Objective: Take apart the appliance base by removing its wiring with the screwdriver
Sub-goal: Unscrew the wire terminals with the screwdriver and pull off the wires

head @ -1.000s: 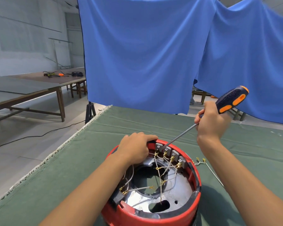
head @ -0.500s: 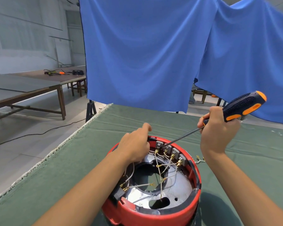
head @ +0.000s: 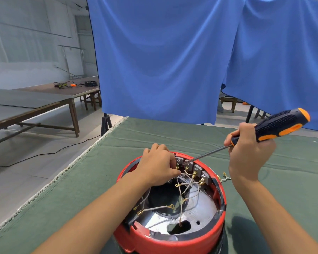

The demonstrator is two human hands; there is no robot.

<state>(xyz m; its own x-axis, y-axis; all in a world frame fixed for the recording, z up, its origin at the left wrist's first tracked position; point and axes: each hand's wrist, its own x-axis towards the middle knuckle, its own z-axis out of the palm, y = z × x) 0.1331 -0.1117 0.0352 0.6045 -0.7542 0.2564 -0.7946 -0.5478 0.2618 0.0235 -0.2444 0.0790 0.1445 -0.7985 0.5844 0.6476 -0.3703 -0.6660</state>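
Green-clothed table: right hand grips screwdriver, tip angled down-left into red appliance base; left hand pinches wiring; terminal markings illegible.

The grey terminal blocks inside the red appliance base carry small dark markings, too blurred to read.

The left hand covers the far-left rim of the base and the first terminal block, so what its fingertips pinch cannot be told, perhaps a wire. The base's near wall runs off the bottom edge. The right hand hides the screwdriver's lower handle. Items on the far table are too small to identify.
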